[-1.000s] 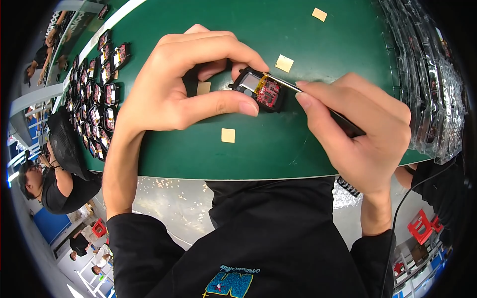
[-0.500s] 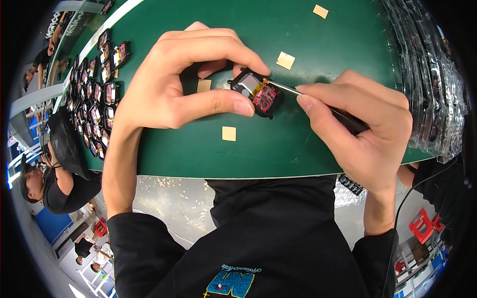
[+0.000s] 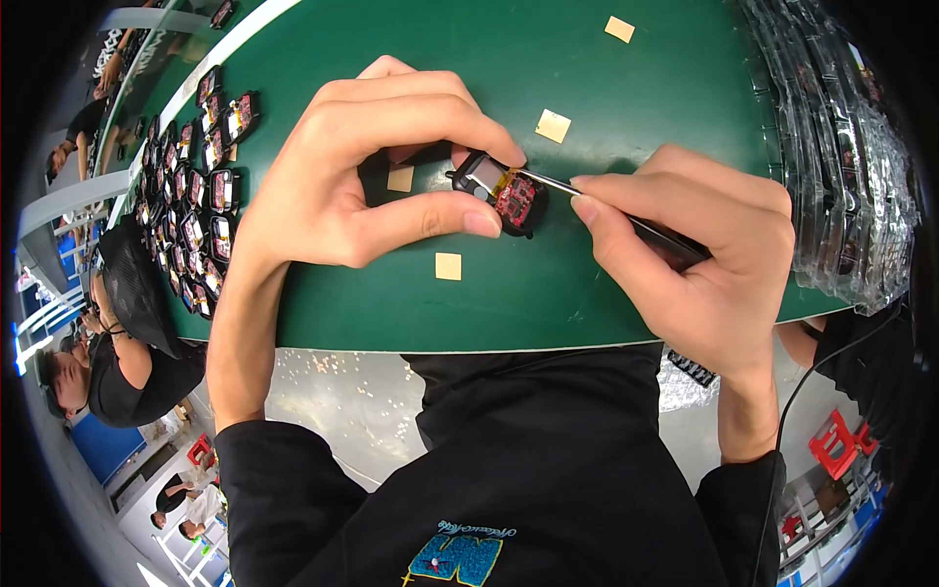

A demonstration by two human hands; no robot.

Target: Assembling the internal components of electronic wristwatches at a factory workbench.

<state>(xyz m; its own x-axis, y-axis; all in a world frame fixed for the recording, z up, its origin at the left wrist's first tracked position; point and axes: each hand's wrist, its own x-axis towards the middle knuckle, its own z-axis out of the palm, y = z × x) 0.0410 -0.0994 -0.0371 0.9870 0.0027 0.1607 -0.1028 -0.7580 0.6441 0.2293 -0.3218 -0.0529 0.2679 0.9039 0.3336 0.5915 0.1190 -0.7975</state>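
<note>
My left hand [image 3: 342, 186] pinches a small black device casing [image 3: 501, 194] between thumb and index finger, just over the green table. Inside the open casing are a red circuit board [image 3: 516, 200], a silver-grey block and a strip of yellow tape. My right hand [image 3: 699, 249] is closed on slim tweezers [image 3: 641, 227] with a dark body and a bright metal tip. That tip touches or hovers at the casing's upper edge beside the yellow tape; exact contact is too small to tell. The left fingertips hide part of the casing.
Several similar open casings [image 3: 196, 191] lie grouped on the table's left. Stacked clear plastic trays [image 3: 827, 157] stand along the right edge. Small tan paper squares [image 3: 448, 266] are scattered on the green table [image 3: 372, 313]. A co-worker [image 3: 117, 342] sits at the left.
The casing has tilted slightly in my left fingers. My right hand and the tweezers have shifted a little to the left, their tip staying at the casing's upper edge.
</note>
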